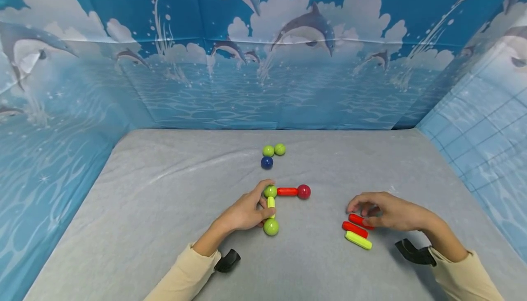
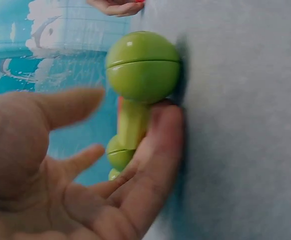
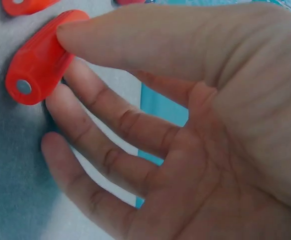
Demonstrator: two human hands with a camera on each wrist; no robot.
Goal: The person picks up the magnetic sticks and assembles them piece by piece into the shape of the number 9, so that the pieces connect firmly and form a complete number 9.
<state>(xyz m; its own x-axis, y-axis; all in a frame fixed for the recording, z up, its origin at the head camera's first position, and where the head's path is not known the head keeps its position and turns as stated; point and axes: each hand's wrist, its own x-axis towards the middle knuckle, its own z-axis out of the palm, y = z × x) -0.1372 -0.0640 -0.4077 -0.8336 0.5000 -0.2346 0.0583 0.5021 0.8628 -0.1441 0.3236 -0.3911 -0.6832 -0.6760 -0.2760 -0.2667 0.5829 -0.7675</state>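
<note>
In the head view my left hand (image 1: 247, 209) is around a yellow-green stick (image 1: 271, 201) that joins two green balls, the nearer green ball (image 1: 271, 227) and the farther green ball (image 1: 270, 191). The left wrist view shows the thumb held apart above the stick, with the fingers loosely beside it near the table. From the farther ball a red stick runs right to a red ball (image 1: 304, 191). At the right, my right hand (image 1: 391, 212) pinches another red stick (image 3: 40, 60) between thumb and fingertips. A silvery disc shows on its end.
Beside the right hand lie a second red stick (image 1: 355, 229) and a yellow-green stick (image 1: 358, 240). Farther back are two loose green balls (image 1: 268, 151) and a dark blue ball (image 1: 266, 162). A dolphin-print curtain (image 1: 247, 86) borders the grey table (image 1: 164, 177).
</note>
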